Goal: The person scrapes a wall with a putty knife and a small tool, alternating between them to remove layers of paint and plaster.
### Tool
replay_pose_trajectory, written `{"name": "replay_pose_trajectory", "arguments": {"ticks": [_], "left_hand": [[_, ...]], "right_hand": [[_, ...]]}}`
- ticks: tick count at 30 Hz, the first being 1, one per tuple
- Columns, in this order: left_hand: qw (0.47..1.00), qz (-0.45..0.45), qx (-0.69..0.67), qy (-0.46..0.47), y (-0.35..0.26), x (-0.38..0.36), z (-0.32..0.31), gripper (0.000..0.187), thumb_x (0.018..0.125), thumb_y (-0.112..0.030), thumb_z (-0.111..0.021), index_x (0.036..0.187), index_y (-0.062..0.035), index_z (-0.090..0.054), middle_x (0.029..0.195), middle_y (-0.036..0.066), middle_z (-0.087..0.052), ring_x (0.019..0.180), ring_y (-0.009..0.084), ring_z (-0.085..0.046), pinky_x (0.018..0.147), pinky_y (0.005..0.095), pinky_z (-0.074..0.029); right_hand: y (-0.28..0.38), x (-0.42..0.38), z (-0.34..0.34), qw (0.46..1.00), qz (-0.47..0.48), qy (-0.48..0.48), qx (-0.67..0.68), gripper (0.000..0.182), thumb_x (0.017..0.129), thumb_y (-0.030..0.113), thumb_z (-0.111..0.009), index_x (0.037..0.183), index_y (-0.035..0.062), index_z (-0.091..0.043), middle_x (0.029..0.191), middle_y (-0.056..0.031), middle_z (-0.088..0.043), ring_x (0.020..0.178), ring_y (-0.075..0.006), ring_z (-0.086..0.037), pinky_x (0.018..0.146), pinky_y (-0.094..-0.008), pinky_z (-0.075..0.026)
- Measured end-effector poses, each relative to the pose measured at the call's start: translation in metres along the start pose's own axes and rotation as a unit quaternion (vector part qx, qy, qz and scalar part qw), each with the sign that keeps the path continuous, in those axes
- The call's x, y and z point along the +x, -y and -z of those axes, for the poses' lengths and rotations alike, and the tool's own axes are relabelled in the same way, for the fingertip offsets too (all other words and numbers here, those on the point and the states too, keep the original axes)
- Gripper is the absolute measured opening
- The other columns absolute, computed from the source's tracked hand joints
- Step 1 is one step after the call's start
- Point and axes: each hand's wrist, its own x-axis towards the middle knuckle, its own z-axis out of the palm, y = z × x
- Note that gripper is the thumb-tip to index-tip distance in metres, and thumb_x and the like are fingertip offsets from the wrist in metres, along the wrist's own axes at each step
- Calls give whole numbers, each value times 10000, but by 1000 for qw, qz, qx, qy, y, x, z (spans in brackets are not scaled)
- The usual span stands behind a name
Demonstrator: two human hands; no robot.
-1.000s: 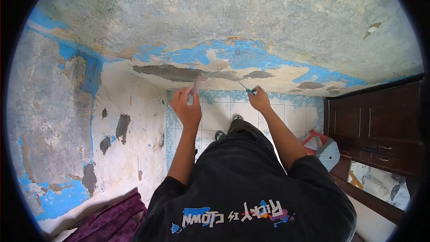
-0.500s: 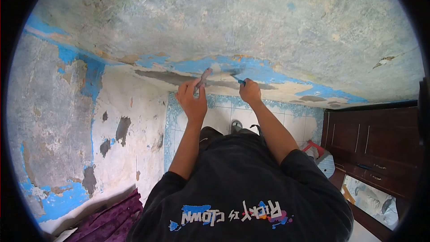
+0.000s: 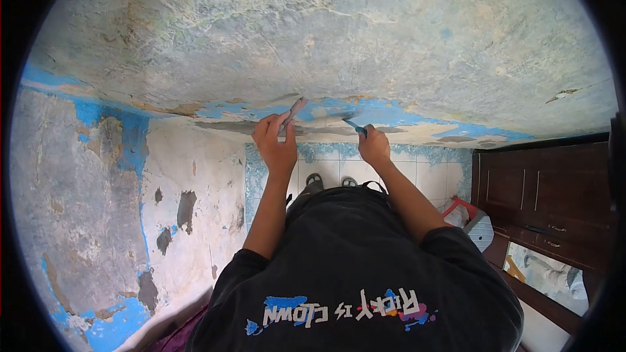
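Observation:
My right hand [image 3: 375, 148] is closed around the teal handle of a scraper [image 3: 358, 128]. Its thin blade points up and left against the peeling blue paint [image 3: 398, 112] low on the wall; whether it touches is hard to tell. Between the thumb and fingers of my left hand [image 3: 276, 148] is a narrow, greyish, flat piece [image 3: 296, 109], tilted up to the right close to the wall. What kind of thing it is I cannot make out. Dark grey patches show on the wall beneath both hands.
The stained grey wall [image 3: 280, 45] fills the upper view and meets a patchy side wall [image 3: 85, 202] at left. Below lies a tiled floor [image 3: 424, 173] with my feet on it. At right stand dark wooden cabinets [image 3: 574, 189], beside a red and grey object [image 3: 479, 231].
My right hand with the scraper has moved slightly right and down. My left hand keeps its hold near the same place. The view has shifted, and both feet now show.

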Motion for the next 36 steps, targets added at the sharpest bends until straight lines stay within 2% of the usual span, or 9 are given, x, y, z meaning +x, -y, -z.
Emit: {"name": "replay_pose_trajectory", "arguments": {"ticks": [5,11,14,20,23,29,32,36], "left_hand": [[1000,3,-16,24,14,7,3,258,829,-53,-784,1083,-89,-755,1056,107,-683,1048,311,-623,949,419,-463],[998,-10,-36,40,27,18,5,238,837,-46,-768,1073,-74,-751,1049,120,-680,1039,312,-623,942,416,-463],[997,-13,-54,48,34,22,6,232,837,-46,-765,1067,-68,-748,1048,124,-679,1026,313,-627,934,416,-464],[997,-41,-51,43,34,31,6,238,832,-45,-767,1069,-63,-748,1038,116,-679,1002,311,-636,912,415,-472],[997,-43,-47,48,35,29,6,238,836,-47,-767,1072,-66,-749,1039,111,-680,1002,306,-638,913,413,-472],[997,-42,-48,40,33,30,8,235,842,-54,-769,1076,-71,-752,1040,109,-681,1005,300,-638,906,412,-474],[997,-34,-48,41,37,28,9,235,840,-51,-771,1074,-67,-752,1042,111,-682,1008,298,-638,903,413,-476],[998,-32,-44,44,38,25,10,236,837,-36,-769,1072,-55,-750,1035,114,-683,1006,294,-639,905,414,-477]], "right_hand": [[10,-14,-11,999,-53,-6,-6,258,990,236,-605,1061,-12,-601,918,-285,-713,893,-461,-708,806,-547,-568],[9,-14,-24,996,-55,-56,32,217,966,192,-619,1060,-3,-626,871,-280,-711,830,-480,-697,756,-569,-549],[26,-6,-28,994,-91,-62,-2,225,959,189,-628,1068,-8,-622,893,-278,-715,845,-477,-698,767,-572,-548],[34,-21,-8,994,-99,-41,30,244,975,216,-614,1066,-9,-608,938,-286,-714,911,-467,-708,811,-550,-567],[30,-11,-22,996,-74,-53,-19,247,977,211,-611,1088,-10,-600,948,-283,-713,912,-468,-707,811,-551,-568],[33,-26,-24,993,-103,-55,30,241,985,205,-598,1086,-14,-586,967,-286,-707,897,-462,-715,807,-546,-574],[34,-18,-34,993,-101,-56,-16,241,988,203,-594,1095,-13,-575,951,-288,-705,900,-458,-716,803,-540,-578],[29,-17,-41,994,-98,-46,-2,257,995,201,-587,1133,-15,-559,952,-288,-704,904,-460,-717,797,-536,-582]]}}
